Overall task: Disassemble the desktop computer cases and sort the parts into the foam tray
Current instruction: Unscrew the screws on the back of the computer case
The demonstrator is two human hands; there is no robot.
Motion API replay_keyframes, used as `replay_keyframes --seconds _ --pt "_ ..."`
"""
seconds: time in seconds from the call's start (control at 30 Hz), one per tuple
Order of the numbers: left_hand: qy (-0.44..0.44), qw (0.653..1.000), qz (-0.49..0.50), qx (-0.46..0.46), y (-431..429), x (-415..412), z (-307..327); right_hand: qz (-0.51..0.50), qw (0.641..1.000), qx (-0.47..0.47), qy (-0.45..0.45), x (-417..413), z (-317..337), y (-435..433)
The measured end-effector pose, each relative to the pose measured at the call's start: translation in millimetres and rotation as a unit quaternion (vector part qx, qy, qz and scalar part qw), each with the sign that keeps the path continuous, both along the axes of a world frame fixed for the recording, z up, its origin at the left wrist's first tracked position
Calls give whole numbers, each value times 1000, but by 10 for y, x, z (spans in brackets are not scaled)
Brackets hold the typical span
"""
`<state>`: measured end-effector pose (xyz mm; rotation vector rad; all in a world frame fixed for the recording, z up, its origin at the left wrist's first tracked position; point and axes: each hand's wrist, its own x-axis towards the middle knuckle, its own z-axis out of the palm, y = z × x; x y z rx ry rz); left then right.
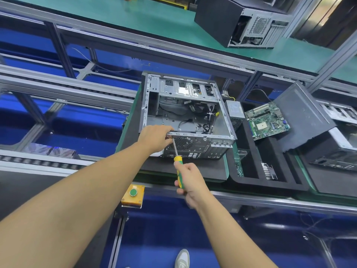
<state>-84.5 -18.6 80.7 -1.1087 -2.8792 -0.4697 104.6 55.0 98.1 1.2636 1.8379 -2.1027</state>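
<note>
The left hand is curled over the near top rail of the open computer case, gripping it at the corner. Its fingertips are tucked under the rail beside the rear fan grille. Just below it and nearer the person, the right hand is wrapped tightly round the green and yellow handle of a screwdriver. The thin shaft slants up and away to the case's rear panel, and its tip meets the panel right at the left fingers.

The case lies on its side on a black mat, its open side up, with loose cables and a drive cage visible inside.

To the right of both hands sits the black foam tray. A green motherboard lies in it, with a grey power supply at its far end and a finned metal part in a near slot. A dark side panel leans tilted beyond the motherboard.

Far ahead of the hands, a second case stands on a green surface. Below the right hand, a yellow button box with a green button is fixed to the frame.
</note>
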Motion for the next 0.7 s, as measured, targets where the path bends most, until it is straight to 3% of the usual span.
replay_keyframes --seconds 0.07,0.13,0.4,0.6,0.7 --pt "5 1000 -1 4 -4 8 0 -10 993 -119 5 -6 26 60" --pt "1 1000 -3 6 -4 6 5 8 985 -172 15 -3 32 104" --pt "-37 999 -31 -15 -11 -50 50 13 997 -60 41 30 -65 69" --pt "-11 998 -61 -29 -15 -50 50 -4 998 -57 33 2 -39 82" --pt "-46 996 -69 -25 7 -78 78 -5 989 -139 44 -5 26 77"
